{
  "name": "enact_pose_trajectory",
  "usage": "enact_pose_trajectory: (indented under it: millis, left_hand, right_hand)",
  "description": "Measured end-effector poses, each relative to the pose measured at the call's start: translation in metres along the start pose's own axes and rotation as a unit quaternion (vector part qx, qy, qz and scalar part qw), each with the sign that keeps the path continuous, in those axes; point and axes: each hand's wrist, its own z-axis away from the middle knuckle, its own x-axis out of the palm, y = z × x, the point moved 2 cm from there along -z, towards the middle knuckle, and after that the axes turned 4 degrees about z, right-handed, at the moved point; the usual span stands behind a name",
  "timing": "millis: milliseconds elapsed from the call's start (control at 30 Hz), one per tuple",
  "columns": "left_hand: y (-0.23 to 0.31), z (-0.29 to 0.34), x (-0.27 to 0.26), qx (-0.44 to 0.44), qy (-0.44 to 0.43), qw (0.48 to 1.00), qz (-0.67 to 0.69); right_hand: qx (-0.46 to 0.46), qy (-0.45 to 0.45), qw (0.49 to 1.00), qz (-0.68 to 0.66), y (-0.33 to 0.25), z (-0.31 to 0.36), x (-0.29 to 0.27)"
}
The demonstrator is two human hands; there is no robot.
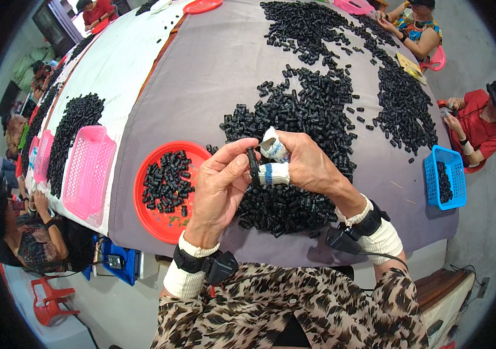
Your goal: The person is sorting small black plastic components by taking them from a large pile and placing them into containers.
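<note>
Between the thumb and forefinger of my left hand [222, 180] is a small black ribbed plastic part [253, 161], held upright. Close against it is my right hand [309, 160], its fingers curled in. White cloth wraps [275, 174] with blue marks cover the right thumb and a finger. Whatever those fingers grip is hidden by the wraps. Beneath and beyond both hands spreads a large heap of black plastic parts [312, 110]. A round red tray [143, 205] to the left of my left hand holds more black parts and a few small coloured scraps.
A pink basket [89, 174] lies left of the tray; a blue basket [460, 174] with black parts stands at the right edge. More parts form a pile [406, 107] on the grey-covered table [201, 75]. Several people work around it, including a person in red [480, 125].
</note>
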Motion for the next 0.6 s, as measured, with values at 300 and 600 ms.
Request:
enact_pose_trajectory:
  millis: [300,600]
  left_hand:
    - [-0.004,-0.001,-0.001,-0.028,-0.015,0.998,0.047]
    - [-0.007,-0.003,0.0,-0.042,-0.007,0.999,0.032]
  right_hand:
    - [-0.029,-0.034,0.996,0.083,0.0,-0.001,-0.004]
    - [-0.029,-0.055,0.992,0.114,-0.006,-0.005,-0.007]
